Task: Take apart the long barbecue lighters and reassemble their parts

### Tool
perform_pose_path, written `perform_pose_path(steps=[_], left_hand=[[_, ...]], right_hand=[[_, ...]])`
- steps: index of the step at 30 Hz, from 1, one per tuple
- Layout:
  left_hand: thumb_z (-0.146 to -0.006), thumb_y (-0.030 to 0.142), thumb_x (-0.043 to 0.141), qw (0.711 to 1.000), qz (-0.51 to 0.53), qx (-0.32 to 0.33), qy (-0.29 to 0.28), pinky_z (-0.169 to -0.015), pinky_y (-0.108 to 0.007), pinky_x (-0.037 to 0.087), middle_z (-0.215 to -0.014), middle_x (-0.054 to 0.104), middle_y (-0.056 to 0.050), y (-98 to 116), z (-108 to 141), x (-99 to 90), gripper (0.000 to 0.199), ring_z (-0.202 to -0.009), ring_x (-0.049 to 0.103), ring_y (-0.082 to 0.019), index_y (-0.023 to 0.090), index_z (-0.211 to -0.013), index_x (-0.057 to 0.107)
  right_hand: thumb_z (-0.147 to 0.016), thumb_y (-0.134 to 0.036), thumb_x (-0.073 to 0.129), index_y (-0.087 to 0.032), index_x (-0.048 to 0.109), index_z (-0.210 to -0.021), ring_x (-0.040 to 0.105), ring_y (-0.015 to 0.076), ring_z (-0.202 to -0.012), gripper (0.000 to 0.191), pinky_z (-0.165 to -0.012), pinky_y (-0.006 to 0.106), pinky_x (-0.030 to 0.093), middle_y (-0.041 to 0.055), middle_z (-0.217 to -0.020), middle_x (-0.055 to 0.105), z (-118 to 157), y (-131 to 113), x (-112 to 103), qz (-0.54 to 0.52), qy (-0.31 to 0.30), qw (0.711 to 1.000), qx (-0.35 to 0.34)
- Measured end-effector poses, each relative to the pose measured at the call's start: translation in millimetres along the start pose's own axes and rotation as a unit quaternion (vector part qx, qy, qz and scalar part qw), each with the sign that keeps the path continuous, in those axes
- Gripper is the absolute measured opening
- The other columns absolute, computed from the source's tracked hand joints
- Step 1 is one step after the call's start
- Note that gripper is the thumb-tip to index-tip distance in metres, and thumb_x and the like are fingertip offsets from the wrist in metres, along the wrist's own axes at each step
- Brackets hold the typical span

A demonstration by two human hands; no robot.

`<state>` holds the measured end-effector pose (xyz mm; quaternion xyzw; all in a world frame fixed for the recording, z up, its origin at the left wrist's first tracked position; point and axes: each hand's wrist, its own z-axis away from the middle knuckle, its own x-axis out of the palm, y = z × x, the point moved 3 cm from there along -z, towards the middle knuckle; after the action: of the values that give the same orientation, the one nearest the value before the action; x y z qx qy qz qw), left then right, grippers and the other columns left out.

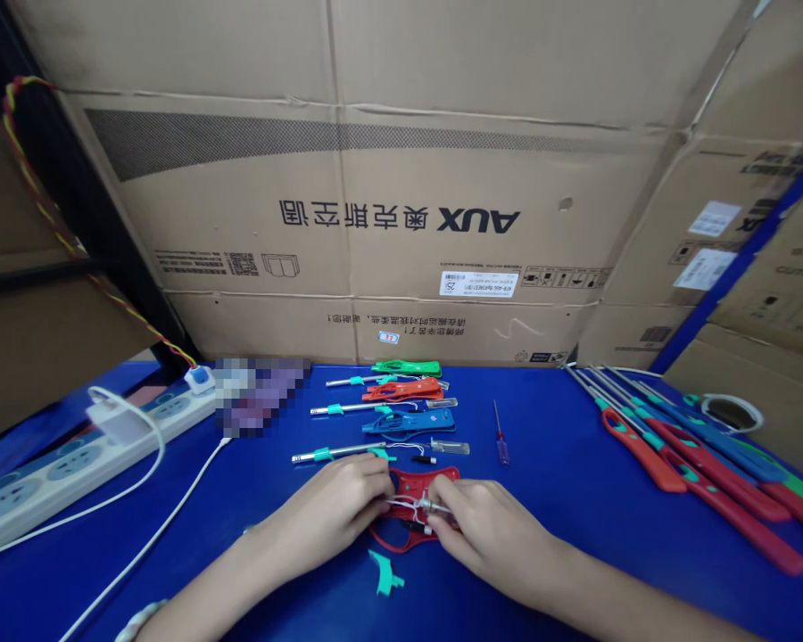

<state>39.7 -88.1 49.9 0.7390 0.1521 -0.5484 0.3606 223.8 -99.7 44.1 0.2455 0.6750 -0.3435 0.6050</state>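
Note:
A red plastic casing (411, 482) lies open on the blue table, with white wires and a small black part (416, 528) in it. My left hand (351, 499) is at the casing's left side, its fingers pressed together around something I cannot make out. At the right side, my right hand (472, 517) pinches a clear tube-like part (438, 508) over the casing. Below the casing lies a loose teal trigger piece (384, 575). Just beyond the hands are a blue casing (411, 424), a red-orange casing (408, 390) and a green casing (408, 366), with metal rods and wires between them.
A screwdriver (501, 446) lies right of the casings. Several long-nosed lighters (729, 481) and a tape roll (732, 414) are at the right. A white power strip (73, 464) with cables stands left. A cardboard wall (388, 178) rises behind the table (575, 553).

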Motion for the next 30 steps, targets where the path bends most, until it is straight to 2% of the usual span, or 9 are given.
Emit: perform_pose_path(steps=[5, 10, 18, 24, 27, 30], left_hand=[[-0.090, 0.011, 0.052, 0.995, 0.089, -0.031, -0.034, -0.070, -0.021, 0.042, -0.085, 0.061, -0.001, 3, 1, -5.5, 0.013, -0.079, 0.058, -0.014, 0.018, -0.083, 0.061], [-0.086, 0.011, 0.060, 0.990, 0.109, -0.035, -0.078, -0.072, -0.022, 0.043, -0.088, 0.064, 0.000, 4, 3, -0.1, 0.008, -0.083, 0.060, -0.016, 0.019, -0.086, 0.063], [-0.082, 0.013, 0.065, 0.990, 0.109, -0.047, -0.076, -0.084, -0.027, 0.044, -0.102, 0.063, -0.002, 7, 3, -3.7, 0.014, -0.097, 0.059, -0.020, 0.020, -0.094, 0.065], [-0.078, 0.015, 0.071, 0.992, 0.081, -0.047, -0.080, -0.083, -0.027, 0.043, -0.103, 0.062, -0.003, 8, 2, -5.0, 0.020, -0.099, 0.058, -0.021, 0.020, -0.097, 0.065], [-0.082, 0.018, 0.069, 0.993, 0.082, -0.042, -0.067, -0.080, -0.026, 0.043, -0.100, 0.063, -0.002, 9, 2, -5.7, 0.014, -0.095, 0.058, -0.020, 0.020, -0.095, 0.064], [-0.090, 0.021, 0.059, 0.995, 0.090, -0.018, -0.042, -0.078, -0.025, 0.041, -0.093, 0.064, -0.001, 11, 1, -6.7, 0.005, -0.088, 0.058, -0.017, 0.020, -0.093, 0.063]], right_hand=[[-0.091, -0.019, 0.051, -0.017, 0.053, -0.092, 0.067, 0.0227, -0.071, 0.003, -0.056, 0.027, 0.035, 0.0041, -0.080, 0.068, 0, -1, -1, 0.001, 0.000, 1.000, 0.001], [-0.091, -0.019, 0.050, -0.016, 0.054, -0.092, 0.067, 0.0235, -0.070, 0.005, -0.056, 0.028, 0.036, 0.0050, -0.080, 0.068, 0, -2, -1, 0.000, -0.001, 1.000, 0.005], [-0.090, -0.020, 0.051, -0.016, 0.055, -0.092, 0.066, 0.0225, -0.070, 0.005, -0.057, 0.027, 0.038, 0.0053, -0.080, 0.068, 1, 1, 1, -0.006, 0.023, 1.000, 0.006], [-0.089, -0.020, 0.053, -0.017, 0.057, -0.089, 0.065, 0.0213, -0.073, 0.005, -0.061, 0.028, 0.042, 0.0052, -0.083, 0.067, 0, 5, -1, -0.029, 0.054, 0.998, -0.015], [-0.088, -0.018, 0.053, -0.017, 0.058, -0.089, 0.063, 0.0199, -0.077, 0.005, -0.065, 0.028, 0.044, 0.0047, -0.086, 0.067, 0, 5, -6, -0.048, 0.075, 0.995, -0.041], [-0.089, -0.016, 0.053, -0.016, 0.058, -0.089, 0.062, 0.0192, -0.076, 0.005, -0.066, 0.028, 0.045, 0.0045, -0.086, 0.066, 0, 4, -11, -0.050, 0.093, 0.992, -0.066]])
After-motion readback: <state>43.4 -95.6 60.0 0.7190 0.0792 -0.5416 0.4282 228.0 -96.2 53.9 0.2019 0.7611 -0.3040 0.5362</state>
